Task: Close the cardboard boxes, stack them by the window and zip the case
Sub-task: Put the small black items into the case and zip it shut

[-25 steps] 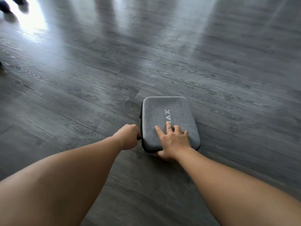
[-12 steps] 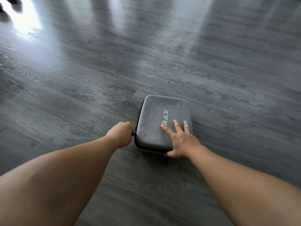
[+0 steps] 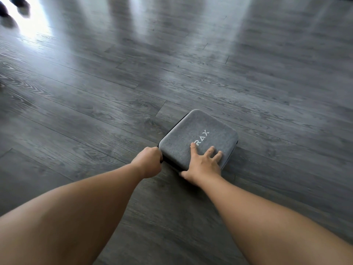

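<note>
A grey fabric case (image 3: pixel 198 134) with white lettering lies flat on the dark wood floor, lid down on its black zip seam. My right hand (image 3: pixel 202 163) presses flat on the near part of the lid with fingers spread, thumb hooked over the near edge. My left hand (image 3: pixel 150 163) is curled at the case's near left corner, pinching something small at the zip seam; the zip pull itself is hidden by my fingers. No cardboard boxes are in view.
Grey wood-plank floor (image 3: pixel 95 104) spreads all around the case. Bright window glare falls at the far left (image 3: pixel 36 22), with dark blurred shapes (image 3: pixel 7 10) beside it.
The case has turned clockwise on the floor under my hands. My left hand has stayed at the near left corner of the seam while my right hand kept pressing the lid.
</note>
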Demonstrator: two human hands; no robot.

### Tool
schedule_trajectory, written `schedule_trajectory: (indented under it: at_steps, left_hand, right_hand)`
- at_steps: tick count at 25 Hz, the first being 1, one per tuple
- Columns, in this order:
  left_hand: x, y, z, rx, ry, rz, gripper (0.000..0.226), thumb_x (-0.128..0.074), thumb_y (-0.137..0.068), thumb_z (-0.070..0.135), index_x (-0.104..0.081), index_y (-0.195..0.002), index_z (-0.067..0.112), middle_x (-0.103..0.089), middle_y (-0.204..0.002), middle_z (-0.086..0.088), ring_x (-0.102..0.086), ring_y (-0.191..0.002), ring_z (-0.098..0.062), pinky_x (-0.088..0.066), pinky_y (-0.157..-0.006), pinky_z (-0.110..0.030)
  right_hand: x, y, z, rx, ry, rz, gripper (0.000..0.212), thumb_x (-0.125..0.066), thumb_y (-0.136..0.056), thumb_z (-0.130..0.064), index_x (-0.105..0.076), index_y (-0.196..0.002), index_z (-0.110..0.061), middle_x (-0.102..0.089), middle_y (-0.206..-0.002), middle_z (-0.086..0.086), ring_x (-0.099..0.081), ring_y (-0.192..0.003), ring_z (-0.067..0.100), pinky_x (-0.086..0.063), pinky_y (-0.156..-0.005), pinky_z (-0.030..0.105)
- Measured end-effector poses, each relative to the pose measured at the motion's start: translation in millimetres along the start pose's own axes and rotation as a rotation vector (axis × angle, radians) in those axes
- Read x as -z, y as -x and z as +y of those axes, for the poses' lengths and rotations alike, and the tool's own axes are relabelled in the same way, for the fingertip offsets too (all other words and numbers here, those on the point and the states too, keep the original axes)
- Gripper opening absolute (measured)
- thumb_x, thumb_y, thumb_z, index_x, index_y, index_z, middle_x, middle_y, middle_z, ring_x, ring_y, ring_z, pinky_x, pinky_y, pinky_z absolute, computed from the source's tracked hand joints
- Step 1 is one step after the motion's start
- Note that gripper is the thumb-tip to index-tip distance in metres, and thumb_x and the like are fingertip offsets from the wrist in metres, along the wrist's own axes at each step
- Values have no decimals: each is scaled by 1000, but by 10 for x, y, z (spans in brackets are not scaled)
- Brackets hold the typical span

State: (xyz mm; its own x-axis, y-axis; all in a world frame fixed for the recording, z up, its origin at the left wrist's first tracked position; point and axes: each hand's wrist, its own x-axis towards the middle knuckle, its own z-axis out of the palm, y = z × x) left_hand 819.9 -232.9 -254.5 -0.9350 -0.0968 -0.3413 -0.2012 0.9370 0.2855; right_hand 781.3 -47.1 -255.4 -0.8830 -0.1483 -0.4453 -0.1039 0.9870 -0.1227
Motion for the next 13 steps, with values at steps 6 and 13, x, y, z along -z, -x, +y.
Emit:
schedule_trajectory:
  at_steps: [6,13]
  left_hand:
    - [91,-34,-107,108,-37,47,27,-52,-79,9,-67,-100,16,-61,-100,-8,-57,-78,-30,-55,-71,-38]
    - [68,-52,-165,56,-32,42,17,-48,-81,4,-61,-84,13,-63,-95,-9,-60,-81,-30,-54,-67,-36]
  right_hand:
    - [176,42,192,276,329,50,132,-61,-53,-93,0,-156,-39,-30,-140,22,-32,-124,42,-38,-101,53]
    - [349,-105,562,560,479,-72,120,-80,-77,-35,9,-157,-44,17,-167,8,9,-155,28,-10,-120,62]
